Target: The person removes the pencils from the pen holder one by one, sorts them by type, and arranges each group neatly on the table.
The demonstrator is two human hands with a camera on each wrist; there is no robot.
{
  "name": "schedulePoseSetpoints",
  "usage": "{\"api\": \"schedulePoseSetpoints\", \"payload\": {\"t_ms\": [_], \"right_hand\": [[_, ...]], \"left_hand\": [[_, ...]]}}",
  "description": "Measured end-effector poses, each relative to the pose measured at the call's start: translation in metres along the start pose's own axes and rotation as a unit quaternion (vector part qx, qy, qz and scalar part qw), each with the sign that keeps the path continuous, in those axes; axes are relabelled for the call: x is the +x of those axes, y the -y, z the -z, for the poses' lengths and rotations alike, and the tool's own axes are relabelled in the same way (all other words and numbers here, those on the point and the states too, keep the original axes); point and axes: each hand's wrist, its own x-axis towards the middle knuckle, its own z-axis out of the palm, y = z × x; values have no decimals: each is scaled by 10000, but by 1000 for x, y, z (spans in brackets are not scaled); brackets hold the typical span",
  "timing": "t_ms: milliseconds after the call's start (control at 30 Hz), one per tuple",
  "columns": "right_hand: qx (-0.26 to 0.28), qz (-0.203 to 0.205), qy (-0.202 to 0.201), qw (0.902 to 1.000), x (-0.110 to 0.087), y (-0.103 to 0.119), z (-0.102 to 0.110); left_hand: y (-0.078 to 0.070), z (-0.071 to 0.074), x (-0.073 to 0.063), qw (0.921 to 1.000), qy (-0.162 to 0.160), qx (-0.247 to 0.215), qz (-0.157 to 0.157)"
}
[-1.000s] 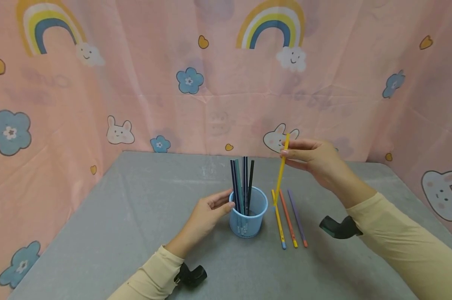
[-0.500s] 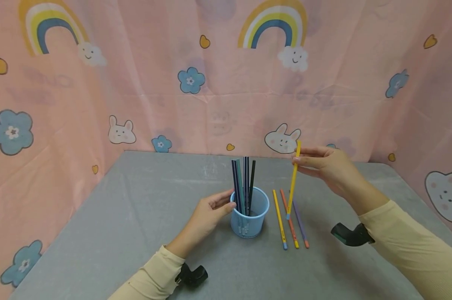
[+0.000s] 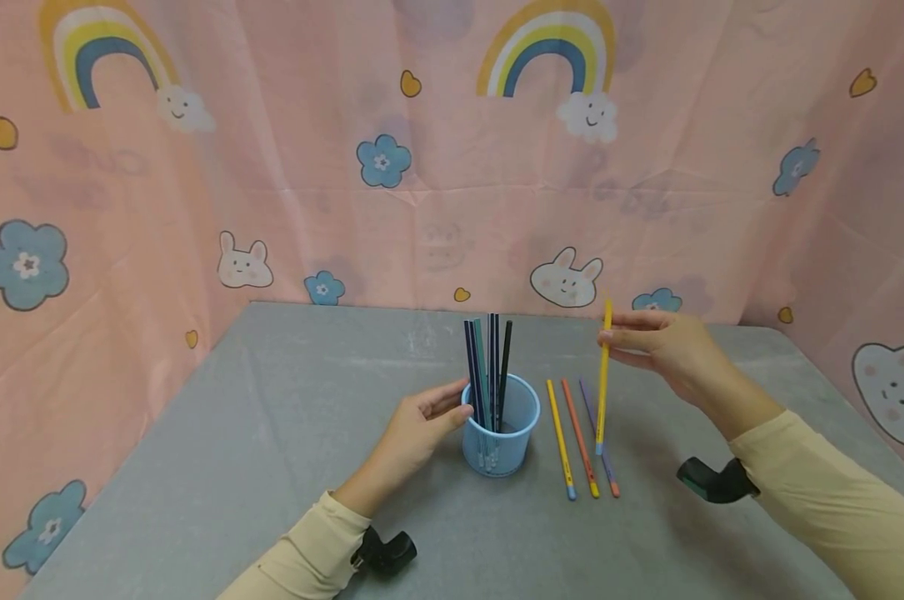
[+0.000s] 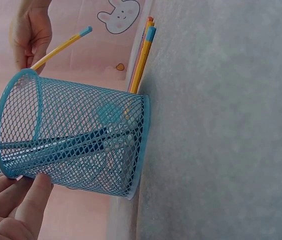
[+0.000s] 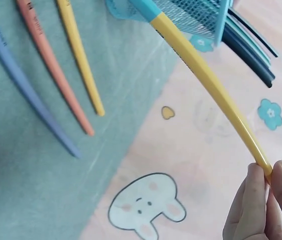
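My left hand (image 3: pixel 422 429) grips the rim of a light blue mesh pencil cup (image 3: pixel 501 454), thumb at the near side and fingers behind. Several dark and teal pencils (image 3: pixel 478 367) stand in the cup, leaning left. Between thumb and fingertips my right hand (image 3: pixel 665 350) pinches a yellow pencil (image 3: pixel 604 383) near its top, almost upright, blue end down. In the head view its lower end overlaps a purple pencil (image 3: pixel 611 477) lying on the table. Left of that lie an orange pencil (image 3: pixel 580 437) and another yellow pencil (image 3: pixel 560 437), roughly side by side, right of the cup.
A grey cloth-covered table (image 3: pixel 287 433) spreads beneath everything. Behind it and at both sides hangs a pink curtain (image 3: pixel 294 150) with rainbows, flowers and rabbits. Each wrist carries a black camera mount (image 3: pixel 717 482).
My right hand has carried the yellow pencil rightward and lower, from over the lying yellow pencil to over the purple one. The left hand stays on the cup.
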Motion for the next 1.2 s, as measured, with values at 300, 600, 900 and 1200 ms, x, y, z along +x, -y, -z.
{"api": "schedulePoseSetpoints", "payload": {"t_ms": [300, 600, 900, 1200], "right_hand": [[-149, -111, -77, 9998, 4, -17, 10], [-93, -466, -34, 9989, 8, -33, 15], [-188, -649, -104, 9977, 14, -44, 16], [-262, -737, -68, 9969, 19, -55, 18]], "left_hand": [[1, -1, 1, 10000, 38, -15, 16], [-1, -1, -1, 10000, 4, -93, -31], [0, 0, 0, 10000, -4, -77, -1], [0, 1, 0, 10000, 30, 3, -7]]}}
